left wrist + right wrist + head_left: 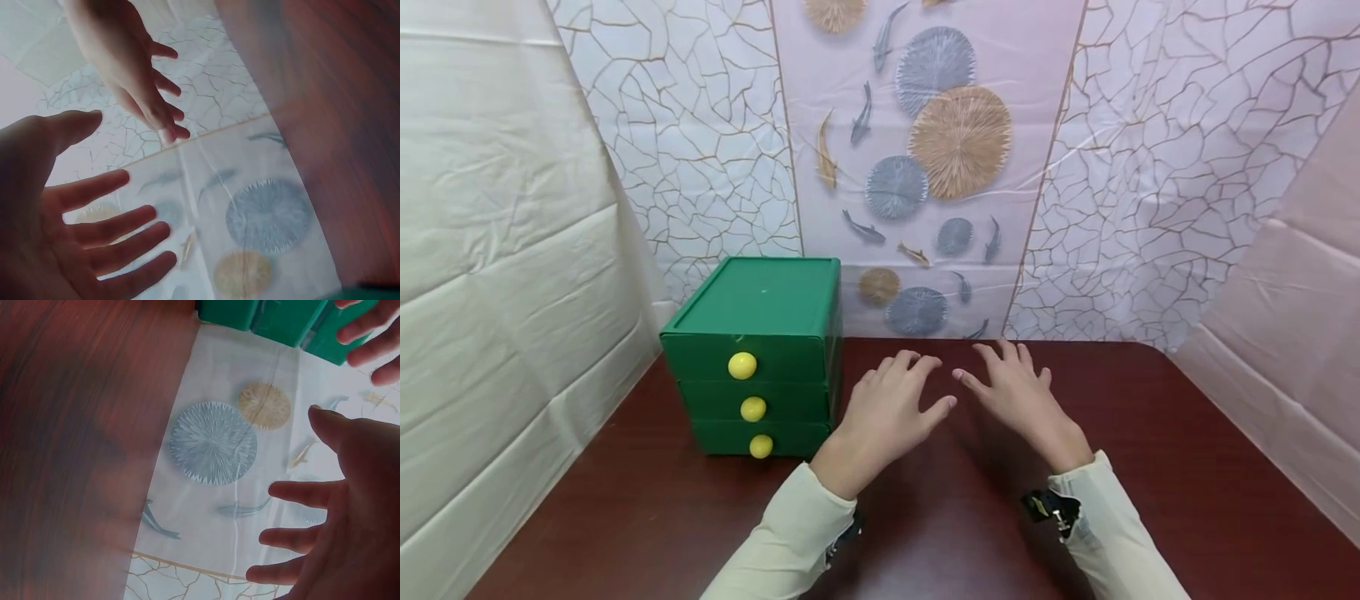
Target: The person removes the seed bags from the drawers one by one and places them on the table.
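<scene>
one green drawer chest (756, 350) with three yellow knobs (742, 365) stood on the dark red table (1150, 467), just left of the left hand (887, 412). left hand and right hand (1018, 396) hovered with fingers spread, holding nothing.

A dark red-brown wooden table (1150, 467) fills the foreground. Behind it hangs a pale backdrop: a middle panel (925, 167) printed with grey and tan round fans and small fish, flanked by white sheets (1172, 167) veined with gold cracks. Creased plain white cloth (497, 250) covers the left side, pinkish cloth (1300, 350) the right.
</scene>
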The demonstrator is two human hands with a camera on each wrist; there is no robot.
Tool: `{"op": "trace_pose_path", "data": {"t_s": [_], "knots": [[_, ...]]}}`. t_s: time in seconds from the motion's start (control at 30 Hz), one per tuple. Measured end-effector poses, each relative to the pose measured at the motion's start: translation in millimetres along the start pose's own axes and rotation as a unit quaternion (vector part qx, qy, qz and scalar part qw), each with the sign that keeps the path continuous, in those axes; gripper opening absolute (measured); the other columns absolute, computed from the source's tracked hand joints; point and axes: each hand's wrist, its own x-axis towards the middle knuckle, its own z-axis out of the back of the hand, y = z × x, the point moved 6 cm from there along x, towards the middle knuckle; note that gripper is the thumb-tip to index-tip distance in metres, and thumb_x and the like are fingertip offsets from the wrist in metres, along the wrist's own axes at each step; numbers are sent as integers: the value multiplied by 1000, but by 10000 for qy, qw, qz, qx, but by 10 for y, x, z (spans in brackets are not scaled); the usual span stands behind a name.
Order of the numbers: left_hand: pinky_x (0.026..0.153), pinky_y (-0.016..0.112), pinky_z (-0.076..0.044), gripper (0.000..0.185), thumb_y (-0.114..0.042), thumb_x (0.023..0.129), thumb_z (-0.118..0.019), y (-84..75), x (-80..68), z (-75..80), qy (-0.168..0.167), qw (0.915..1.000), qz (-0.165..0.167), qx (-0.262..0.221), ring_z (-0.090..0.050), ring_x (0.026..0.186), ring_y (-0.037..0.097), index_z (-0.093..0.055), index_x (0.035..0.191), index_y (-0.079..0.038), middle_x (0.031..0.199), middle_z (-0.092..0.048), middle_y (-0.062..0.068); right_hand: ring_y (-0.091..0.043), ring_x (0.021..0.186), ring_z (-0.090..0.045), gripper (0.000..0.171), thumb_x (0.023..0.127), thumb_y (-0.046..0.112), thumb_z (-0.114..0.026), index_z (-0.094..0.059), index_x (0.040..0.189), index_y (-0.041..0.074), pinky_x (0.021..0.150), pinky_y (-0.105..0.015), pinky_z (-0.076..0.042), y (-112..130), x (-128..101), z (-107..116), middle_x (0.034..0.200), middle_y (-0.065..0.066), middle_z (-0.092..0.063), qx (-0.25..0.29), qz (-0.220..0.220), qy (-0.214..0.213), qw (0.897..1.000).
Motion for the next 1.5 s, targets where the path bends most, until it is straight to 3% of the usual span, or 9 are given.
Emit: {"op": "trace_pose_path", "data": {"t_s": [0.17,0.33,0.5,0.73,0.97,1.13,1.23,1.33,1.5], "knots": [[95,44,-56,53,-52,99,-70,83,-55,98,-480,9983,-247,-229,-64,119,25,-65,143,-24,138,-64,4,-53,151,-28,66,105,48,-60,-52,153,4,109,-83,-24,92,15,-7,163,-31,-34,4,201,-56,9998],[89,40,-57,51,-52,98,-70,111,-116,164,-765,9958,-494,-125,-65,113,23,-68,140,-24,132,-67,2,-54,142,-42,57,105,41,-64,-59,147,2,104,-79,-36,213,-2,11,156,-32,-43,129,529,-322,9980],[83,37,-59,41,-48,97,-73,123,-161,337,-1298,9882,-758,-291,-68,104,20,-74,128,-22,122,-71,-1,-54,136,-48,51,105,36,-65,-62,143,1,100,-75,-42,306,-34,20,151,-31,-48,351,681,-460,9960],[74,36,-59,21,-39,97,-76,170,-232,694,-2383,9640,-1030,-572,-69,90,18,-80,106,-20,103,-74,-4,-55,139,-43,47,105,32,-67,-64,138,-1,110,-68,-38,405,-54,-10,152,-34,-44,1016,862,-639,9890],[63,34,-56,20,-31,99,-70,252,-298,952,-3069,9410,-1345,-479,-69,75,17,-81,90,-17,86,-77,-4,-54,143,-39,47,104,30,-68,-63,139,-1,113,-67,-36,483,-44,-86,155,-35,-39,1323,867,-658,9852],[59,37,-52,23,-27,98,-69,420,-333,1144,-3581,9218,-1308,-700,-64,67,19,-80,82,-13,79,-76,-1,-47,142,-43,45,104,29,-69,-64,138,0,113,-63,-37,524,-41,-6,152,-30,-45,1418,907,-834,9822],[67,42,-51,24,-24,97,-69,555,-350,1243,-3809,9135,-1182,-798,-65,71,23,-80,82,-9,80,-76,3,-43,142,-44,45,104,29,-68,-64,138,0,114,-61,-37,564,-31,17,150,-27,-48,1456,941,-893,9808],[78,49,-49,23,-24,98,-69,681,-350,1283,-3830,9148,-954,-852,-66,81,27,-80,86,-7,86,-77,5,-41,140,-47,46,104,29,-68,-63,139,0,113,-60,-39,617,-28,-5,148,-24,-51,1498,996,-919,9794],[94,55,-44,24,-28,101,-69,815,-308,1241,-3501,9316,-514,-826,-64,96,32,-80,98,-8,102,-76,8,-38,138,-52,44,103,28,-70,-64,138,3,112,-57,-41,732,-49,-105,145,-20,-56,1876,1113,-1042,9703]]}}
